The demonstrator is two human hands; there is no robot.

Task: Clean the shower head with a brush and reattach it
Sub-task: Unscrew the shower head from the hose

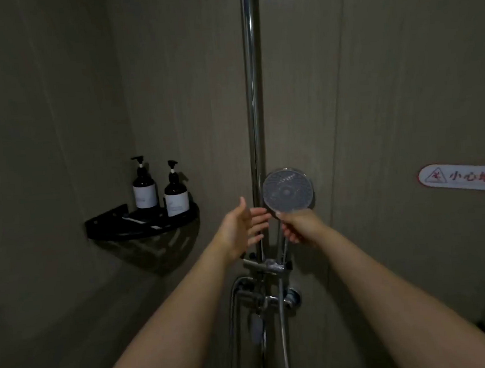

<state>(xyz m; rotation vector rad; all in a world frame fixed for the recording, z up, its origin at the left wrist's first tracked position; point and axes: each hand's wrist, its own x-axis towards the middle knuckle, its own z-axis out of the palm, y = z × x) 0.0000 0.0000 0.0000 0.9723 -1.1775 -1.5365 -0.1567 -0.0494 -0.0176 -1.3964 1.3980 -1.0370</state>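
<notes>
Right hand (302, 225) gripping shower head (288, 190) handle, open left hand (239, 227) beside the riser pipe (253, 96).

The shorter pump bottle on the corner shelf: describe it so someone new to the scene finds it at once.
Find the black corner shelf on the wall left of the chrome shower pole. Two dark pump bottles with pale labels stand on it. The shorter pump bottle is the right one, nearer the pole and lower than the taller bottle.
</notes>
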